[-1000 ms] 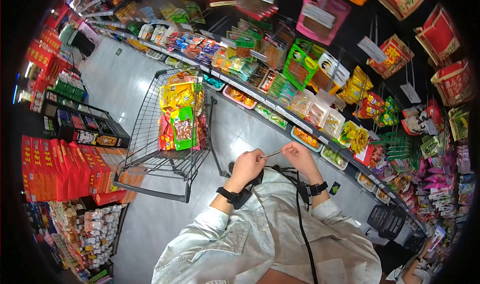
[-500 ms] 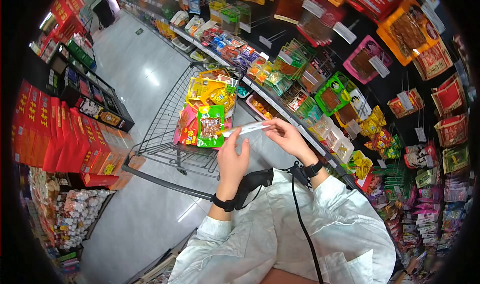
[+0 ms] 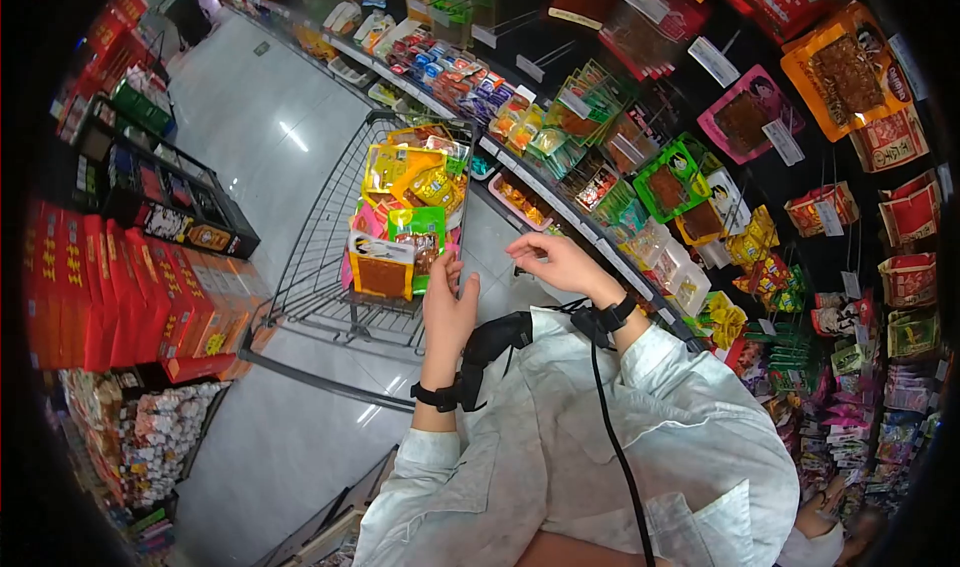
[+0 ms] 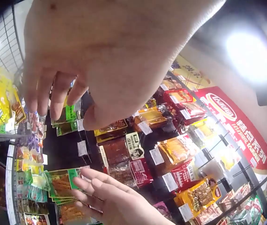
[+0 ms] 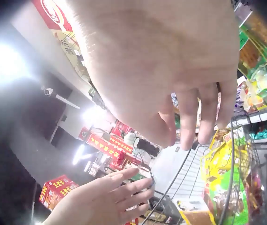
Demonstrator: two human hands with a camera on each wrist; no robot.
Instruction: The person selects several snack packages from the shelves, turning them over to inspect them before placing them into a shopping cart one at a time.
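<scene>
A brown packet with a white top and yellow edge (image 3: 383,269) lies on the heap in the shopping cart, over part of a green packet (image 3: 428,225). Yellow packets (image 3: 405,172) lie behind it. Beside the heap, my left hand (image 3: 449,312) is raised with relaxed fingers and holds nothing; its fingertips overlap the packets in the head view, and touching cannot be told. My right hand (image 3: 565,266) hangs empty further right, fingers loosely bent. The wrist views show both palms without an object: left hand (image 4: 100,51), right hand (image 5: 171,56).
The cart's handle bar (image 3: 320,382) is at its near side. Shelves of hanging snack packets (image 3: 740,122) line the right. Red boxes (image 3: 110,297) and a black display stand (image 3: 170,187) are at the left. Grey floor (image 3: 255,117) runs between them.
The thin packet between my hands half a second ago now lies in the cart on the heap. Both hands have let go. Earlier, the cart was seen lower heaped, without this packet.
</scene>
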